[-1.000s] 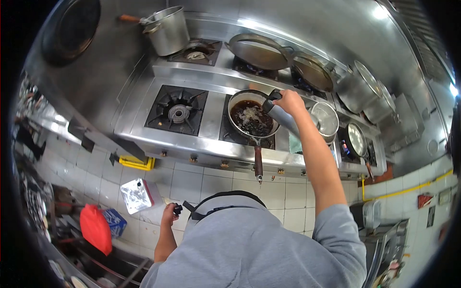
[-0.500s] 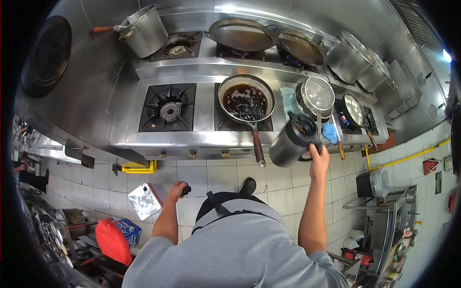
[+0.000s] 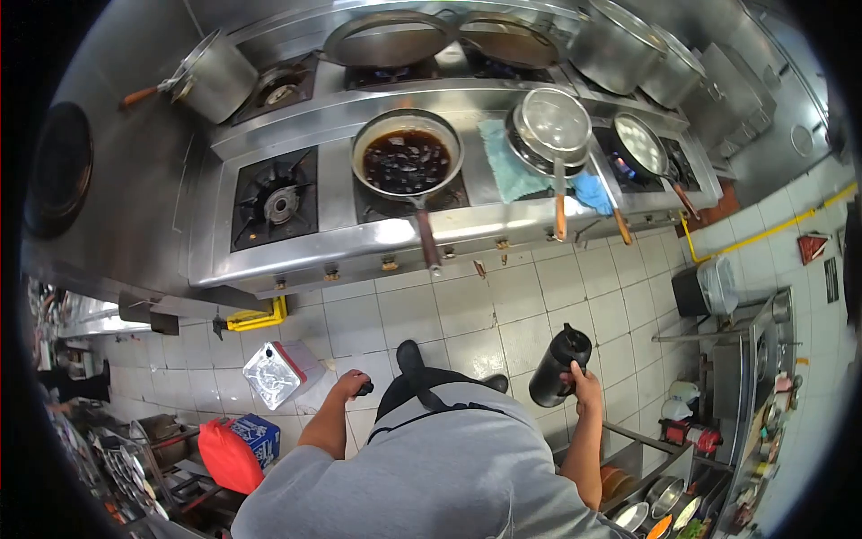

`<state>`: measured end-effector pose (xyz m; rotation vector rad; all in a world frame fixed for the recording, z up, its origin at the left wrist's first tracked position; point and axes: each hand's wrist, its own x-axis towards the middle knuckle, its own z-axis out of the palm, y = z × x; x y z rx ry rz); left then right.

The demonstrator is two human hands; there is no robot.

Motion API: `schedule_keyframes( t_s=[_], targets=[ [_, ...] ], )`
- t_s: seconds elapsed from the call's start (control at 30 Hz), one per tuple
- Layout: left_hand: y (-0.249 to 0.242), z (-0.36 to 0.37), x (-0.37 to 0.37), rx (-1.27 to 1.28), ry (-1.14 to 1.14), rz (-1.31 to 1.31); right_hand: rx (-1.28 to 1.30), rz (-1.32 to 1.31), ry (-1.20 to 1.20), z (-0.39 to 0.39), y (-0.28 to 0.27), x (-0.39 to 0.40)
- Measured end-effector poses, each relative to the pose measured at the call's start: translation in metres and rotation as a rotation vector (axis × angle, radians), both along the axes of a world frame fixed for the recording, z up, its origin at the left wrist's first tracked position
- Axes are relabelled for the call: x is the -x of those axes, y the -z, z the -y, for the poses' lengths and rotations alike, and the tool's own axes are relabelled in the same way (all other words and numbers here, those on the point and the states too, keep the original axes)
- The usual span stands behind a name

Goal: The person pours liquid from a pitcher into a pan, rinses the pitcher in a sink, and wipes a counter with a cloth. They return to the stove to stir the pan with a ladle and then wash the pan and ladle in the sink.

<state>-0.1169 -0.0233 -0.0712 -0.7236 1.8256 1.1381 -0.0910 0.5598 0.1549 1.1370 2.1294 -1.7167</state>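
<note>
My right hand grips the handle of a black jug, held upright over the floor to the right of my body. Closed round a small black object, my left hand is low at my left side. On the front of the stove sits a pan of dark brown liquid, its handle pointing toward me. Right of it, a strainer rests on a pot beside a green cloth and a blue cloth.
A pan of pale liquid stands over a lit burner. Large pots and wide pans line the back. On the floor are a metal tin and a red bag. Shelving stands at right.
My right hand has moved the black jug away from the stove, back and down toward my side. The view has shifted right, and my feet have moved. My left hand keeps its small object.
</note>
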Motion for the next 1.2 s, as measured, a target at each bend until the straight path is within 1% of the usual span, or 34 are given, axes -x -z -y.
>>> schedule_keyframes(
  t_s=[0.03,0.07,0.1,0.13,0.2,0.23,0.27,0.3,0.33,0.4,0.43,0.47,0.5,0.57,0.6,0.63,0.7,0.73,0.77,0.83,0.87,0.9,0.93,0.97,1.0,1.03,1.07,1.1,1.13,1.17,1.2],
  targets=[
    [0.002,-0.004,0.007,-0.019,0.082,0.040,0.035,0.135,0.146,-0.011,0.001,-0.015],
    [0.004,-0.014,0.007,-0.011,0.089,0.037,0.074,0.271,0.286,-0.021,0.003,-0.031],
    [-0.002,-0.026,0.016,0.018,0.098,-0.016,0.155,0.286,0.281,-0.050,0.038,-0.061],
    [-0.006,-0.040,0.024,0.045,0.104,-0.073,0.162,0.279,0.278,-0.061,0.049,-0.088],
    [0.017,-0.067,0.044,0.000,0.129,-0.120,0.271,0.226,0.446,-0.086,0.064,-0.132],
    [0.005,-0.093,0.048,0.020,0.082,-0.177,0.276,0.222,0.441,-0.099,0.073,-0.157],
    [-0.008,-0.126,0.054,0.041,0.035,-0.236,0.277,0.165,0.508,-0.110,0.083,-0.181],
    [-0.025,-0.161,0.058,0.043,0.050,-0.257,0.278,0.107,0.575,-0.121,0.092,-0.202],
    [-0.038,-0.195,0.062,0.045,0.068,-0.278,0.271,0.035,0.587,-0.131,0.097,-0.224],
    [-0.025,-0.254,0.076,0.008,0.299,-0.318,0.187,-0.002,0.651,-0.151,0.107,-0.258],
    [-0.014,-0.286,0.076,-0.029,0.355,-0.437,0.192,-0.005,0.646,-0.162,0.109,-0.268],
    [-0.009,-0.317,0.075,-0.059,0.410,-0.553,0.125,0.016,0.681,-0.170,0.103,-0.277],
    [-0.021,-0.348,0.075,-0.073,0.445,-0.515,0.061,0.041,0.714,-0.175,0.096,-0.285],
    [-0.062,-0.411,0.069,-0.110,0.506,-0.455,-0.026,0.019,0.752,-0.191,0.082,-0.293],
    [-0.072,-0.435,0.067,-0.137,0.536,-0.439,-0.060,0.012,0.789,-0.201,0.078,-0.294],
    [-0.069,-0.451,0.068,-0.138,0.544,-0.442,-0.059,0.009,0.796,-0.215,0.085,-0.299],
    [-0.059,-0.496,0.069,-0.127,0.704,-0.543,-0.248,-0.048,0.758,-0.245,0.104,-0.314],
    [-0.037,-0.510,0.071,-0.157,0.717,-0.589,-0.254,-0.040,0.795,-0.256,0.107,-0.316],
    [-0.017,-0.519,0.072,-0.196,0.743,-0.632,-0.218,-0.094,0.834,-0.268,0.104,-0.312],
    [-0.008,-0.542,0.073,-0.213,0.640,-0.389,-0.168,-0.169,0.913,-0.298,0.099,-0.303],
    [-0.001,-0.553,0.077,-0.242,0.696,-0.389,-0.152,-0.189,0.951,-0.315,0.094,-0.299],
    [-0.011,-0.568,0.084,-0.280,0.846,-0.295,-0.122,-0.198,0.967,-0.332,0.086,-0.294],
    [0.006,-0.578,0.086,-0.247,0.836,-0.248,-0.092,-0.210,0.992,-0.347,0.074,-0.286],
    [0.021,-0.585,0.089,-0.185,0.875,-0.199,-0.047,-0.253,1.042,-0.360,0.060,-0.279],
    [0.058,-0.589,0.098,-0.100,0.957,-0.267,-0.002,-0.308,1.085,-0.376,0.046,-0.271],
    [0.015,-0.625,0.098,-0.097,0.874,-0.108,0.013,-0.322,1.096,-0.396,0.044,-0.271],
    [0.040,-0.645,0.110,-0.034,0.881,-0.072,0.029,-0.336,1.095,-0.417,0.041,-0.271],
    [0.034,-0.678,0.115,0.022,0.858,-0.046,0.008,-0.335,1.107,-0.438,0.029,-0.267],
    [0.065,-0.704,0.134,0.014,0.891,0.026,-0.005,-0.331,1.111,-0.457,0.018,-0.265],
    [0.039,-0.754,0.143,0.019,0.942,-0.022,-0.037,-0.337,1.100,-0.478,0.014,-0.266],
    [0.020,-0.798,0.148,0.016,0.986,-0.068,-0.048,-0.337,1.155,-0.498,0.007,-0.269]
  ],
)
